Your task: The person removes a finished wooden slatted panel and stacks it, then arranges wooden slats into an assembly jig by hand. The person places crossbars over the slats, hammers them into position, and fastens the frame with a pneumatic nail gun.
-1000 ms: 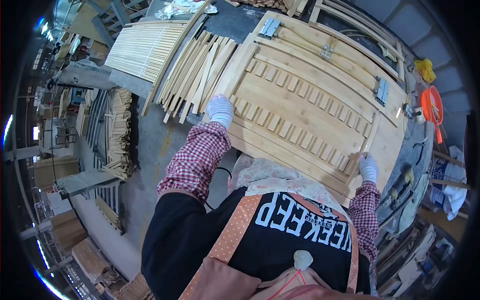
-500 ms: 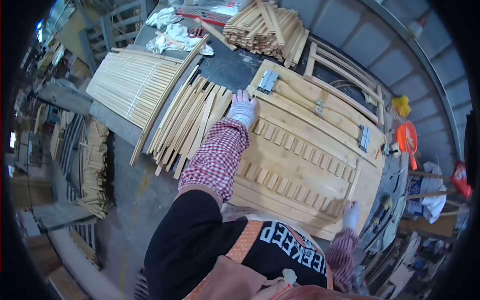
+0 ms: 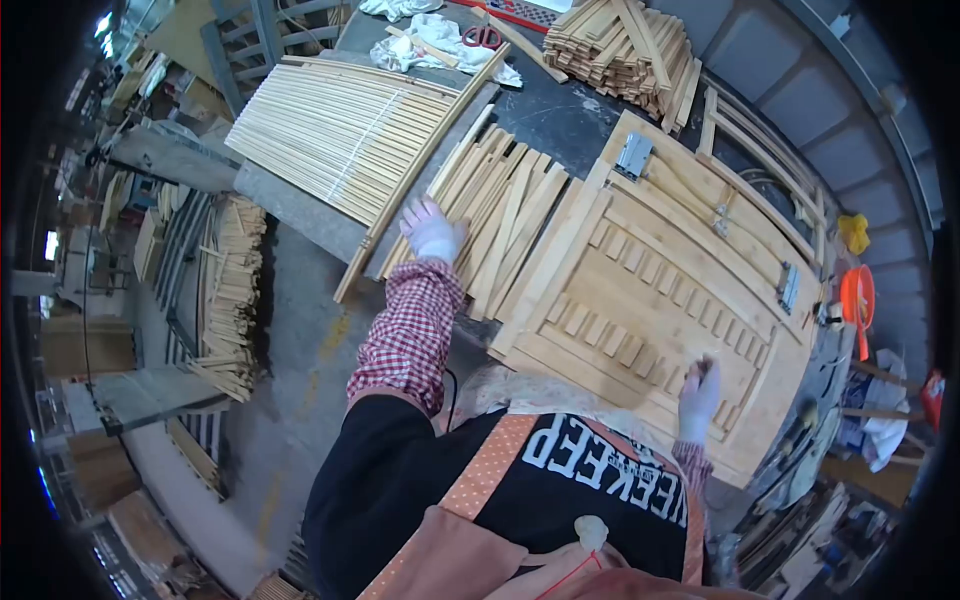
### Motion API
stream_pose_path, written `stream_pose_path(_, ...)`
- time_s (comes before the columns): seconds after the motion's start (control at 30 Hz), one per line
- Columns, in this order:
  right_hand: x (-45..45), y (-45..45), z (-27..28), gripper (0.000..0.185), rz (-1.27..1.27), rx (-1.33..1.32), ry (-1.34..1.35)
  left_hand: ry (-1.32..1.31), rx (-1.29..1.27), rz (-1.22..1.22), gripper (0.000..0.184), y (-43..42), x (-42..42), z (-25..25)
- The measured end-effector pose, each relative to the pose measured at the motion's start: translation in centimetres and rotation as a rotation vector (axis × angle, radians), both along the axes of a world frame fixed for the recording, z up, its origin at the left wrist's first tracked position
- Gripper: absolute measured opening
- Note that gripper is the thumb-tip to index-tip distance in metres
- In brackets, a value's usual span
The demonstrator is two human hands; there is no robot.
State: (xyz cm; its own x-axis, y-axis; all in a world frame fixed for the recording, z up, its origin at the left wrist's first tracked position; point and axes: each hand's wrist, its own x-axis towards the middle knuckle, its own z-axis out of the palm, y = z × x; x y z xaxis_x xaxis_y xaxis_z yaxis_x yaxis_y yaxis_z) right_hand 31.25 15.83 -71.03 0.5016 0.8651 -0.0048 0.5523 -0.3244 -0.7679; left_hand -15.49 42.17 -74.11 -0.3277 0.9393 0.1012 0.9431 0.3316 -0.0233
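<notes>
My left hand (image 3: pixel 432 230), in a pale glove with bare fingertips, rests on the left edge of a pile of loose wooden strips (image 3: pixel 515 205), its fingers spread. My right hand (image 3: pixel 699 392) is over the lower right part of a wooden jig board (image 3: pixel 640 270), fingers bent together; whether something small is between them is too small to tell. Two rows of small wooden blocks (image 3: pixel 655 278) lie inside the board's frame. Metal clamps (image 3: pixel 634 155) sit along its far side.
Left of the strips lies a slatted bundle (image 3: pixel 345 135) with a long rail (image 3: pixel 425 170). Farther back are stacked wood pieces (image 3: pixel 625 50), red scissors (image 3: pixel 481 37) and white cloths (image 3: pixel 420 50). An orange basket (image 3: pixel 857 298) hangs at the right.
My left hand has left the board's upper left corner and moved left onto the loose strips. My right hand has shifted from the board's right edge inward over the blocks.
</notes>
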Motion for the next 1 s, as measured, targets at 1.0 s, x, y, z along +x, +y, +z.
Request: stream_pose_path(1.0, -10.5, -4.4, 0.7, 0.027, -0.067, 0.053, -0.138, -0.993, -0.275, -0.010, 0.048, 4.1, -3.4, 4.6)
